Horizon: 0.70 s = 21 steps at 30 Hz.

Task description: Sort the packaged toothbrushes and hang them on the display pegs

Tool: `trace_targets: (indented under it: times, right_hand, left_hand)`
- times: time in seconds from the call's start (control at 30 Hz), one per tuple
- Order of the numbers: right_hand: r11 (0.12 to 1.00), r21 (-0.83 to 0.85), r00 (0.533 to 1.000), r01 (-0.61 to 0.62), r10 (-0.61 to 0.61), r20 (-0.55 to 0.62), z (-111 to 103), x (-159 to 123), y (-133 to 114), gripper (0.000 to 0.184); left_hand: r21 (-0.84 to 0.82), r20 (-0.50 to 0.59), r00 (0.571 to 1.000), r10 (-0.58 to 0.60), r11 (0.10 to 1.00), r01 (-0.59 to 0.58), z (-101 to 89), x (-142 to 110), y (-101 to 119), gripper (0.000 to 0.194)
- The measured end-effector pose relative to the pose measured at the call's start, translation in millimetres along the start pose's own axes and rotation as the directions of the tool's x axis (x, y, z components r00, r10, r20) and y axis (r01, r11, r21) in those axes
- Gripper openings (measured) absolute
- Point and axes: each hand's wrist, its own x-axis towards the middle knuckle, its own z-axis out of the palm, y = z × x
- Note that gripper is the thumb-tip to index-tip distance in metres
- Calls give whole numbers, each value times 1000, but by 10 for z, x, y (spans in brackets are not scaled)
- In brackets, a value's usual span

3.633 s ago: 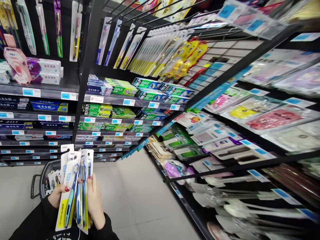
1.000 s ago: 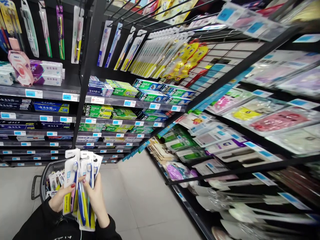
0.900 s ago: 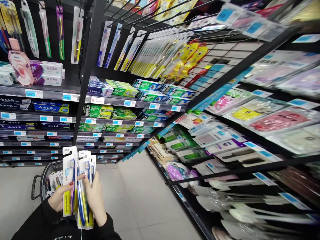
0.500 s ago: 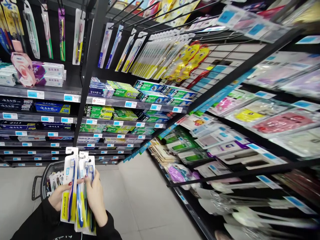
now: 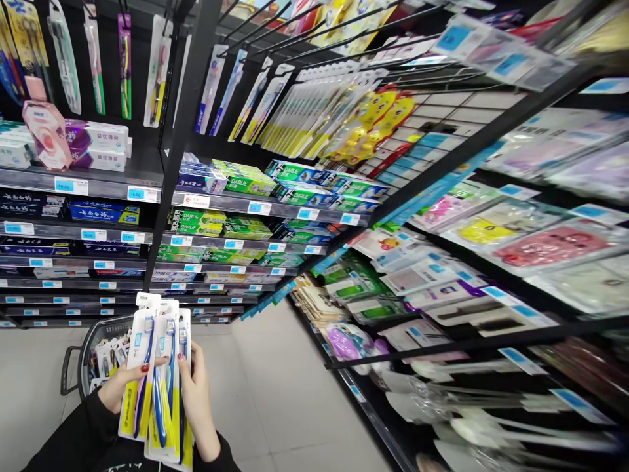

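Note:
Several packaged toothbrushes (image 5: 162, 393) are fanned out in front of me, in white and yellow blister packs with blue-handled brushes showing. My left hand (image 5: 118, 388) is closed around the left side of the fan, its thumb lying across the leftmost pack. On the other side, my right hand (image 5: 196, 390) grips the rightmost pack, thumb on its front and fingers behind it. Most of the fingers of both hands are hidden by the packs. Just beyond my left hand, a dark basket (image 5: 84, 347) on the floor holds many more small packages.
Ahead stands a shelf with boxed toothpaste (image 5: 248, 178) in tiers, below a row of hanging toothbrush packs (image 5: 295, 111). A pink bottle (image 5: 45, 134) stands at the upper left. Along the right runs a rack of bagged goods and utensils (image 5: 491, 314). Grey floor tiles (image 5: 275, 393) lie between.
The packs have spread further apart, so the middle and right toothbrushes show more fully. My right hand has shifted slightly right and its thumb now lies on the rightmost pack.

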Motion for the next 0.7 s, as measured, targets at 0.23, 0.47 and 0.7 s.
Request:
trace_targets:
  times: [0.23, 0.47, 0.7]
  right_hand:
    - [999, -45, 996, -10, 6, -85, -35, -23, 103, 37]
    - [734, -595, 911, 328, -412, -7, 3, -34, -294, 30]
    - [808, -541, 970, 234, -230, 76, 173, 88, -489, 9]
  left_hand:
    - [9, 24, 1000, -17, 1000, 17, 33, -16, -1, 37]
    - [-22, -45, 999, 21, 1000, -22, 19, 30, -115, 36]
    - [-14, -99, 986, 138, 990, -140, -131, 81, -263, 45]
